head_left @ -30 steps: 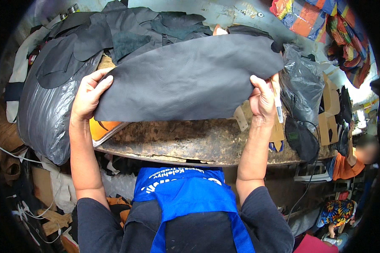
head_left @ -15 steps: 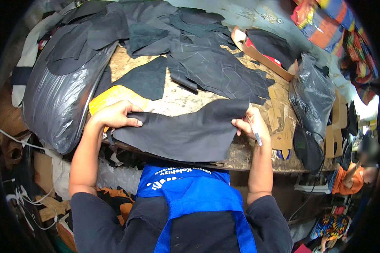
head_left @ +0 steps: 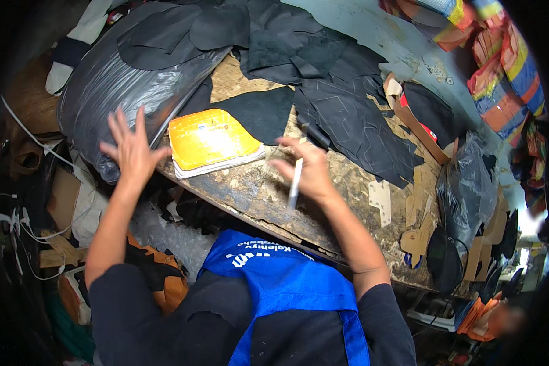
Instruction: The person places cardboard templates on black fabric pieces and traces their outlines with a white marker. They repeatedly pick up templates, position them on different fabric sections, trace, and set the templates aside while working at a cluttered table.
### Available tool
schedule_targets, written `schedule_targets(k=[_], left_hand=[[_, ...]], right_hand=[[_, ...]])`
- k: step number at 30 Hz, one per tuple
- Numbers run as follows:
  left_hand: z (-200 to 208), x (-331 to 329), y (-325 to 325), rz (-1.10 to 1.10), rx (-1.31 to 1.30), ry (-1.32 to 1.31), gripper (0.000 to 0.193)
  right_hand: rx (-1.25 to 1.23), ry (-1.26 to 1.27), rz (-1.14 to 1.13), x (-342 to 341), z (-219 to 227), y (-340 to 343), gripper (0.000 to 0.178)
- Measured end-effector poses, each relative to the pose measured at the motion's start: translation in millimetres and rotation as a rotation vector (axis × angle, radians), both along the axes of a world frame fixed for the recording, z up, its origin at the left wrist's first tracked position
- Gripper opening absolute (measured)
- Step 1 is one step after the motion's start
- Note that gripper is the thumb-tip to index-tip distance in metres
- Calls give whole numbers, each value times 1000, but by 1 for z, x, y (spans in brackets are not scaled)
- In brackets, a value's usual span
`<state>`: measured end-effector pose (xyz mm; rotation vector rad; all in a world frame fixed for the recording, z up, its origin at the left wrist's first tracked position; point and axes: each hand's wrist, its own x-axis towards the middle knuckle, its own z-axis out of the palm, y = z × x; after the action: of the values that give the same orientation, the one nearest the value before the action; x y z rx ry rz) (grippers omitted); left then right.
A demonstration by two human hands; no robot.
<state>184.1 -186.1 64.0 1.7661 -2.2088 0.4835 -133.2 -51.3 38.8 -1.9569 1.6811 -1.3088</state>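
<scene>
My left hand [head_left: 132,149] is spread wide with nothing in it, in front of the big dark plastic bag [head_left: 97,91] at the left. My right hand [head_left: 311,168] hovers over the wooden table [head_left: 238,183] and holds a silver pen [head_left: 295,183], blurred by motion and pointing down. Between my hands, near the table's front edge, lies a notebook with a yellow-orange cover [head_left: 213,140] and white pages. Behind it rests a flat black leather piece [head_left: 256,113].
Black leather sheets with pale marked outlines [head_left: 348,116] cover the far table. Cardboard pattern pieces [head_left: 416,239], an open box [head_left: 424,131] and a grey plastic bag [head_left: 470,183] are at the right. A white cable [head_left: 33,137] hangs at the left.
The black leather piece held between both hands is out of them, and where it went does not show. My left hand has opened. The view has turned, and the notebook is uncovered.
</scene>
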Motion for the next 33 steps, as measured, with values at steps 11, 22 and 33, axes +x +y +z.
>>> schedule_targets(k=[11, 22, 33], left_hand=[[-49, 55, -24, 57, -587, 170, 28], [-44, 50, -28, 128, -570, 193, 17], [-51, 48, -24, 97, -666, 195, 16]], right_hand=[[-103, 630, 319, 92, -33, -56, 41], [13, 607, 244, 36, -4, -9, 37], [672, 192, -339, 141, -8, -192, 36]])
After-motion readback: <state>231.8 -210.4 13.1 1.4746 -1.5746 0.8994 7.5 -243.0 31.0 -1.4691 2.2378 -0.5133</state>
